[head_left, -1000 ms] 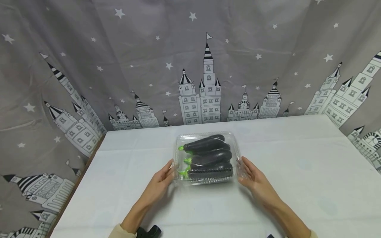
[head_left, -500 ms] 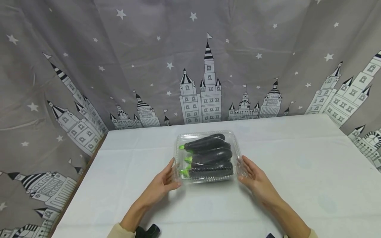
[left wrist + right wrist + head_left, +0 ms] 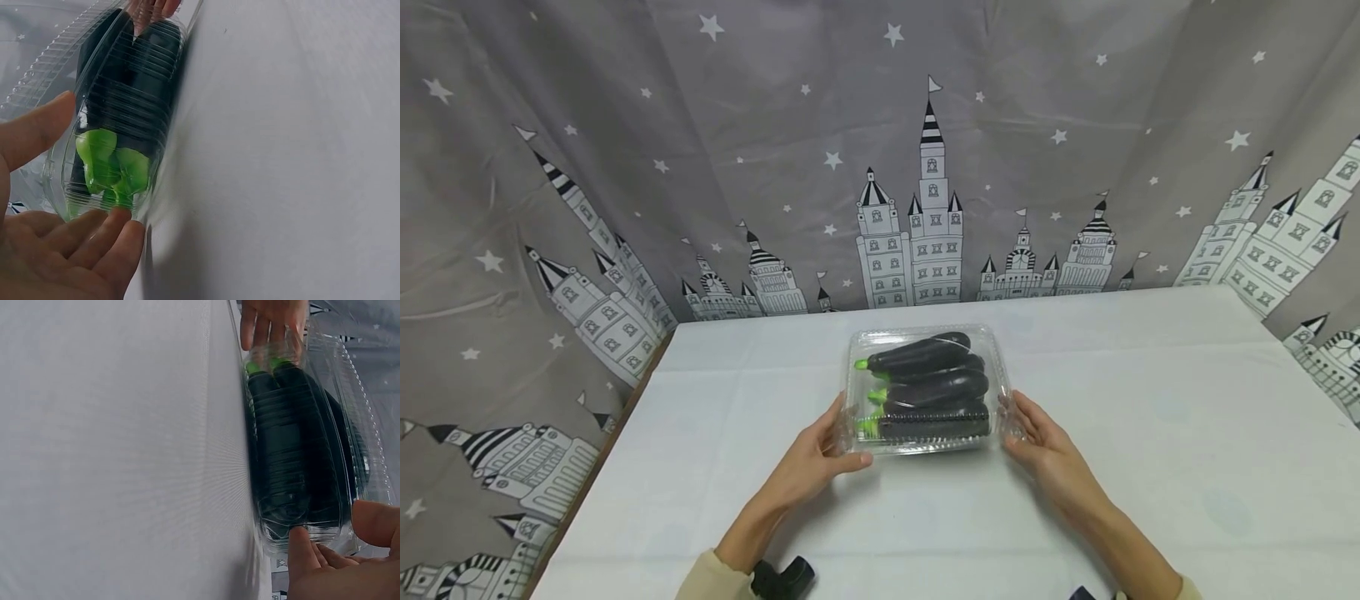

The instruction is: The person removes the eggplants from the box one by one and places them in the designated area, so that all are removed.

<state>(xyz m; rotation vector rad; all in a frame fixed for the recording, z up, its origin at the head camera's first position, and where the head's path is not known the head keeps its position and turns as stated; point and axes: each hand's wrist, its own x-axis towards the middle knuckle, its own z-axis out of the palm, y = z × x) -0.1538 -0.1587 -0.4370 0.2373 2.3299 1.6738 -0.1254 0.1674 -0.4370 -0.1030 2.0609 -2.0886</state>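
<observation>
A clear plastic clamshell box [image 3: 995, 367] with a ridged rim sits on the white table. Several dark eggplants [image 3: 936, 387] with green stem ends pointing left lie inside. At the box's left end is my left hand [image 3: 808, 467], its fairly straight fingers against the end wall and its thumb stretched along the front edge. In the left wrist view that thumb [image 3: 44, 128] stands beside the rim, fingertips low on the wall. My right hand [image 3: 1056, 467] touches the right end. One finger [image 3: 301, 544] meets the lower wall there, and the thumb [image 3: 375, 522] is near the rim.
The white table [image 3: 1150, 400] extends on both sides of the box. Behind it hangs a grey curtain [image 3: 760, 150] printed with castles and stars. A wooden edge [image 3: 598, 467] runs down the table's left side. A black device [image 3: 784, 577] is at the left wrist.
My left thumb has swung out to the right along the box's front edge. The right hand and the box stay almost where they were; the whole head view has shifted slightly.
</observation>
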